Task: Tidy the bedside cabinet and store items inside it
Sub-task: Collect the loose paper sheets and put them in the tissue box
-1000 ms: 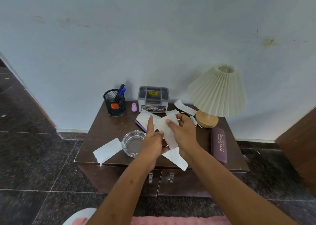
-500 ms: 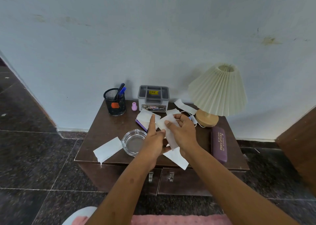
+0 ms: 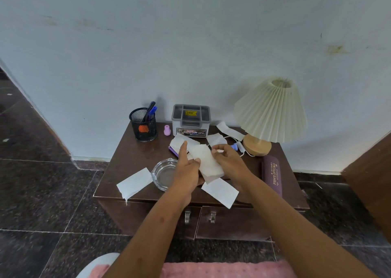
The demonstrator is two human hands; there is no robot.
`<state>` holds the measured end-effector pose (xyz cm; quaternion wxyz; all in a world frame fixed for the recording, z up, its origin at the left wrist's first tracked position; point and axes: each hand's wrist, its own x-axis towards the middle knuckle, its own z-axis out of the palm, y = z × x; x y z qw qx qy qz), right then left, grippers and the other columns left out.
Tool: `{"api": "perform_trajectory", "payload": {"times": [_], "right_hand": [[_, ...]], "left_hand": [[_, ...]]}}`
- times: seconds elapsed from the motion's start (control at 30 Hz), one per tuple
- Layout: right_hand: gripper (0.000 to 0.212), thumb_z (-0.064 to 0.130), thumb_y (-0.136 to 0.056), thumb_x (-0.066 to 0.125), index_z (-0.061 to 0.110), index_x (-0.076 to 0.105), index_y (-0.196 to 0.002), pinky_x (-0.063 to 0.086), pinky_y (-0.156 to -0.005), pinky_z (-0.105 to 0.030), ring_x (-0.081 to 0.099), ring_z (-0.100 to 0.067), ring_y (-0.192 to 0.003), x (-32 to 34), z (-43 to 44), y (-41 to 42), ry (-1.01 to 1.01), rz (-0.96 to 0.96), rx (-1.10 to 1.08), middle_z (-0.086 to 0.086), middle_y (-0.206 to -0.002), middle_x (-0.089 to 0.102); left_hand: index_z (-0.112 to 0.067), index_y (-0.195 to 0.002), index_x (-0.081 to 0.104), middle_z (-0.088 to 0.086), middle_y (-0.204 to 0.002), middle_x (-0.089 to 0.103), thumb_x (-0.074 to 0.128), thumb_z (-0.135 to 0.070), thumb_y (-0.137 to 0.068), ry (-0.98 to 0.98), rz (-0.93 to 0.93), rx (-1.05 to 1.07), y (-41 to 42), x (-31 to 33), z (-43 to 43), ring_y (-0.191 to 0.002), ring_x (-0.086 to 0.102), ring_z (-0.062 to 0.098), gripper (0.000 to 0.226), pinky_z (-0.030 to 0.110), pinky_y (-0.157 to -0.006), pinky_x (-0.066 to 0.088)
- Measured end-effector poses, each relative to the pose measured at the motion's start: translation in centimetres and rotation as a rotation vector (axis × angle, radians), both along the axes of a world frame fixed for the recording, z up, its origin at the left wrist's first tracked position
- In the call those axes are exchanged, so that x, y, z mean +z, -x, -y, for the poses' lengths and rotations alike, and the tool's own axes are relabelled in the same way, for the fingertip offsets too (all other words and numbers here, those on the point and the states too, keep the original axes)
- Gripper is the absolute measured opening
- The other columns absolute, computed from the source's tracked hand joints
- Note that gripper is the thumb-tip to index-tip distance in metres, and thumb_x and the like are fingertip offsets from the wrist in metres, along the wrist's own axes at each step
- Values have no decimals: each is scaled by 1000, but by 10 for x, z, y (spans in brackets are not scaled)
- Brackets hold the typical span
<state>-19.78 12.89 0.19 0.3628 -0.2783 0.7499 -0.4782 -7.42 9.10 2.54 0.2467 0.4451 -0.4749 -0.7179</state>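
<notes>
Over the dark wooden bedside cabinet (image 3: pixel 131 157) both my hands hold one white tissue (image 3: pixel 206 162) above its top. My left hand (image 3: pixel 188 167) pinches the tissue's left edge, index finger pointing up. On the right, my right hand (image 3: pixel 227 161) grips its far end with curled fingers. More white tissues lie on the top: one at the front left (image 3: pixel 135 182), one at the front middle (image 3: pixel 221 191), others at the back (image 3: pixel 229 129). A glass ashtray (image 3: pixel 161 175) sits just left of my left hand. Both cabinet doors (image 3: pixel 230 222) are closed.
At the back stand a black mesh pen holder (image 3: pixel 143 125), a small pink cap (image 3: pixel 167 130), a grey organiser box (image 3: pixel 191 120) and a pleated lamp (image 3: pixel 270 112) with its cord. A purple glasses case (image 3: pixel 273 175) lies at the right. A purple-edged pad (image 3: pixel 173 150) is under tissues.
The tissue between my hands has been turned and spread flatter, now lying diagonally. My right hand shifted a little right along it; my left hand stayed roughly in place.
</notes>
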Motion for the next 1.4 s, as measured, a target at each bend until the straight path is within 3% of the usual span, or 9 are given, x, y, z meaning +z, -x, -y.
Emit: {"api": "perform_trajectory", "payload": {"times": [0.17, 0.23, 0.33, 0.43, 0.57, 0.7, 0.97, 1.1, 1.4], "right_hand": [[24, 15, -88, 61, 29, 48, -72, 42, -70, -24, 55, -19, -93, -26, -12, 26, -437, -563, 394, -1, -98, 57], [14, 20, -82, 69, 23, 56, -87, 45, -77, -26, 57, -20, -101, -33, -13, 25, -533, -631, 479, -2, -111, 60], [52, 28, -77, 75, 18, 50, -122, 48, -90, -37, 52, -24, -115, -42, -11, 18, -568, -776, 490, -3, -125, 54], [63, 24, -77, 75, 17, 42, -129, 49, -87, -41, 51, -29, -116, -46, -9, 14, -571, -855, 440, -6, -128, 48], [62, 11, -81, 69, 14, 39, -135, 48, -92, -39, 54, -30, -115, -55, -5, 11, -511, -811, 435, -11, -130, 49], [52, 4, -84, 63, 14, 45, -132, 43, -91, -32, 53, -28, -116, -50, 0, 13, -389, -775, 364, -11, -129, 53], [37, 7, -90, 57, 21, 49, -123, 54, -72, -30, 65, -22, -91, 26, 0, 26, 185, -259, -35, -7, -107, 66], [32, 11, -94, 55, 28, 49, -120, 57, -67, -29, 67, -21, -87, 38, -10, 17, 256, -65, 2, -5, -102, 67], [27, 16, -94, 54, 22, 49, -121, 41, -62, -14, 57, -7, -80, 17, -2, -8, 156, -256, 199, -2, -100, 63]], "left_hand": [[-38, -147, 20, -6, -105, 49, 40, -4, -99, -15, 12, 53, -1, 0, 6, -105, 52, 19, 62, 39, -79, 52], [-34, -147, 22, -9, -94, 48, 40, -3, -99, -34, 7, 81, -1, -1, 7, -103, 52, 19, 60, 39, -81, 52], [-31, -148, 23, -8, -99, 50, 40, -3, -99, -55, -1, 96, -2, -1, 8, -105, 52, 18, 59, 39, -83, 52], [-29, -148, 24, -8, -101, 52, 40, -2, -98, -64, -5, 91, -3, -1, 8, -102, 52, 17, 59, 39, -84, 52], [-29, -146, 26, -11, -88, 50, 40, -2, -98, -56, 2, 79, -3, -2, 9, -93, 55, 14, 57, 41, -88, 52], [-28, -144, 30, -5, -100, 55, 40, -2, -98, -48, 4, 78, -3, -3, 10, -96, 54, 16, 54, 43, -89, 52], [-21, -140, 39, 1, -111, 57, 40, -4, -97, -34, 30, 78, -3, -10, 14, -107, 56, 21, 46, 45, -92, 52], [-17, -132, 46, -2, -102, 60, 38, -3, -98, -40, 19, 86, -1, -8, 11, -101, 56, 18, 37, 41, -87, 52], [-13, -114, 60, 10, -106, 68, 37, -4, -98, -100, -44, 44, -1, -3, 4, -97, 64, 26, 30, 36, -76, 56]]}}
